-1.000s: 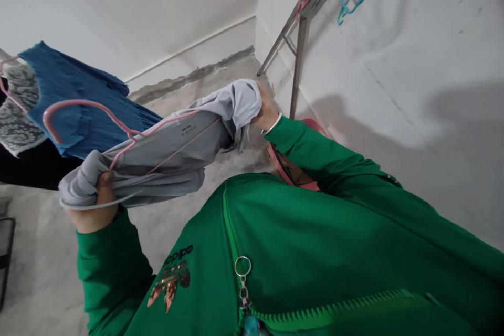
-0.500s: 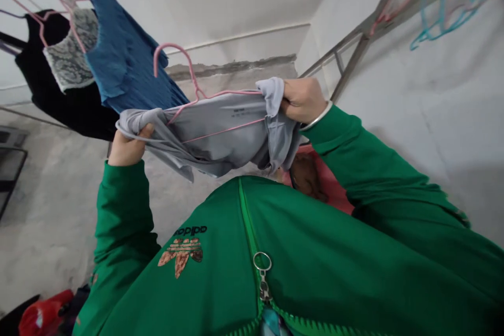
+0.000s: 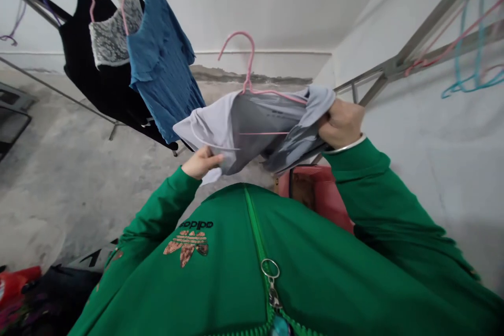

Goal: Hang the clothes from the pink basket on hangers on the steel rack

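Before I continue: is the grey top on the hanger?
Partly: the pink wire hanger sits inside the grey top, hook out, but the right hand bunches one side.

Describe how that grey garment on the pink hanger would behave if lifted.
The grey garment looks light and floppy, since it sags and creases where the right hand bunches it. Its smooth sheen suggests it might slip from a loose grip. The thin pink hanger probably flexes slightly.
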The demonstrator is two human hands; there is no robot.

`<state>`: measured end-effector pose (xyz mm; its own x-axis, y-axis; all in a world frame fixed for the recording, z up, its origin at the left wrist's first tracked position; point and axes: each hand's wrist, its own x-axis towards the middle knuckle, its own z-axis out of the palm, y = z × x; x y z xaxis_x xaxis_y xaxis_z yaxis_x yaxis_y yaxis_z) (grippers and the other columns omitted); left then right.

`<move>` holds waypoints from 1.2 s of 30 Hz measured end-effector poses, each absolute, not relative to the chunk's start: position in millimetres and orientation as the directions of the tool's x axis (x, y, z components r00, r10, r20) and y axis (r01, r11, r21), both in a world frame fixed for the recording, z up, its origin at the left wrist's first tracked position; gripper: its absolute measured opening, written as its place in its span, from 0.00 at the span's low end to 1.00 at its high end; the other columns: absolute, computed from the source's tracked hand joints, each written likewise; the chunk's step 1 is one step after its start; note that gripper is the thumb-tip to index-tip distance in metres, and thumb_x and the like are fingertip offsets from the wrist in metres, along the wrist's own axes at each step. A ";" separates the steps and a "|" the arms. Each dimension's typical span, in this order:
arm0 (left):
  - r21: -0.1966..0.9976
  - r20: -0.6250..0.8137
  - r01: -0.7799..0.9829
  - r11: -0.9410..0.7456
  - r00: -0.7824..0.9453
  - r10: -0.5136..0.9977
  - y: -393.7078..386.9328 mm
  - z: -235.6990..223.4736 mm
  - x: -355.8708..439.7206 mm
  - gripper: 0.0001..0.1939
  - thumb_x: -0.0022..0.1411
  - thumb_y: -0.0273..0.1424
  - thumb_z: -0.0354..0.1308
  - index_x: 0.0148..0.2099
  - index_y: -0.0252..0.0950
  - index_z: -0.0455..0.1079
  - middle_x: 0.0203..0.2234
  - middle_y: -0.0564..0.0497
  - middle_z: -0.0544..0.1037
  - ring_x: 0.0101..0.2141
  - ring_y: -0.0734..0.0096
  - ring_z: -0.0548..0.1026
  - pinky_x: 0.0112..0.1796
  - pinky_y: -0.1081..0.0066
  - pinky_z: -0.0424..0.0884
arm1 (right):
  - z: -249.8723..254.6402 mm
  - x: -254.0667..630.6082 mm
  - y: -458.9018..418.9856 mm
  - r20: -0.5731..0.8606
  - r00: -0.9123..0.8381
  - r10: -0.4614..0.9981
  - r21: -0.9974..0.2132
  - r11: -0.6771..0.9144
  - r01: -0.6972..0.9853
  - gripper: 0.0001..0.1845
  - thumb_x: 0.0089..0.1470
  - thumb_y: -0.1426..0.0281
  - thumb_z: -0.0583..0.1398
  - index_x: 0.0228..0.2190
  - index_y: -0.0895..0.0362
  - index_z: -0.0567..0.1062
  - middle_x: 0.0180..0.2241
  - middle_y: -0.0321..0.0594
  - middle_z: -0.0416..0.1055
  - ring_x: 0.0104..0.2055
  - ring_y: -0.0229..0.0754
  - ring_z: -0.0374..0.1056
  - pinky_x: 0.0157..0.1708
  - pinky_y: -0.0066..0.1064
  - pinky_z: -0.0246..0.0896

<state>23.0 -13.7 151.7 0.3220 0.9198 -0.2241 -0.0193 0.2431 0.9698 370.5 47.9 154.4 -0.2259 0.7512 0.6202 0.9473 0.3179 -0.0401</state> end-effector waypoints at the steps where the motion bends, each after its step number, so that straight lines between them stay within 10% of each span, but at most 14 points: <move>1: 0.978 -0.207 0.051 0.204 0.396 0.894 -15.2 143.5 24.7 0.26 0.42 0.46 0.70 0.39 0.34 0.71 0.31 0.47 0.79 0.33 0.64 0.77 0.37 0.64 0.76 | 150.7 373.8 46.3 0.615 -0.198 0.763 -0.078 0.308 0.948 0.15 0.49 0.68 0.50 0.30 0.60 0.74 0.23 0.49 0.72 0.26 0.46 0.68 0.26 0.33 0.54; 6: 0.831 0.030 0.534 -0.157 0.238 0.971 1.5 143.6 -16.0 0.16 0.59 0.41 0.54 0.38 0.33 0.73 0.29 0.46 0.76 0.31 0.65 0.75 0.36 0.62 0.74 | 141.8 388.5 35.8 0.514 0.011 0.858 -0.284 0.158 0.946 0.10 0.43 0.66 0.53 0.27 0.56 0.71 0.20 0.48 0.70 0.25 0.48 0.68 0.27 0.35 0.60; 10: 0.548 0.392 0.802 -0.239 0.006 0.920 33.2 147.5 -55.3 0.23 0.56 0.34 0.56 0.54 0.34 0.68 0.50 0.39 0.72 0.52 0.54 0.69 0.54 0.53 0.65 | 140.4 392.1 30.4 0.498 0.092 0.862 -0.398 0.133 0.908 0.12 0.41 0.66 0.55 0.31 0.55 0.71 0.21 0.47 0.71 0.26 0.49 0.69 0.28 0.36 0.62; 13: 0.559 0.256 0.796 -0.232 0.100 0.961 57.0 134.1 -63.9 0.31 0.51 0.33 0.60 0.58 0.33 0.64 0.54 0.39 0.70 0.56 0.54 0.66 0.58 0.54 0.60 | 142.2 392.2 26.6 0.485 0.124 0.866 -0.462 0.133 0.877 0.15 0.41 0.67 0.56 0.35 0.56 0.72 0.23 0.47 0.72 0.26 0.48 0.69 0.30 0.36 0.64; 18: 0.660 0.044 0.744 -0.106 0.102 0.994 75.9 120.8 -65.6 0.14 0.55 0.32 0.51 0.39 0.32 0.74 0.31 0.47 0.78 0.36 0.65 0.73 0.44 0.65 0.70 | 148.0 393.9 19.3 0.554 0.143 0.820 -0.563 0.242 0.790 0.19 0.38 0.68 0.57 0.37 0.58 0.73 0.26 0.46 0.74 0.27 0.45 0.70 0.32 0.34 0.66; 24: 0.707 0.134 0.702 -0.086 -0.013 0.991 78.6 138.5 -92.5 0.11 0.53 0.31 0.53 0.36 0.33 0.74 0.27 0.51 0.75 0.32 0.69 0.71 0.38 0.69 0.69 | 145.7 389.8 12.5 0.571 0.203 0.795 -0.674 0.313 0.669 0.21 0.38 0.68 0.59 0.39 0.58 0.73 0.32 0.47 0.75 0.34 0.46 0.71 0.37 0.36 0.68; 30: 0.612 0.525 0.751 -0.249 -0.150 0.838 42.5 164.5 -53.2 0.10 0.61 0.35 0.49 0.37 0.36 0.70 0.32 0.48 0.72 0.37 0.68 0.70 0.43 0.67 0.67 | 143.2 387.6 4.6 0.531 0.246 0.811 -0.725 0.285 0.627 0.21 0.41 0.67 0.60 0.40 0.58 0.72 0.36 0.50 0.75 0.37 0.46 0.72 0.41 0.36 0.68; 36: 0.790 0.330 0.588 -0.174 -0.167 0.929 30.4 174.2 10.7 0.14 0.51 0.39 0.62 0.33 0.38 0.61 0.22 0.56 0.66 0.25 0.76 0.65 0.27 0.74 0.65 | 138.7 388.4 2.1 0.545 0.224 0.808 -0.736 0.332 0.590 0.23 0.40 0.68 0.60 0.42 0.57 0.71 0.38 0.49 0.75 0.40 0.45 0.72 0.44 0.35 0.67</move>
<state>10.7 30.4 174.2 -0.1673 0.9291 0.3298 0.5885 -0.1743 0.7895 388.4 2.1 138.7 0.2236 0.8084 0.5445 0.5899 0.3325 -0.7359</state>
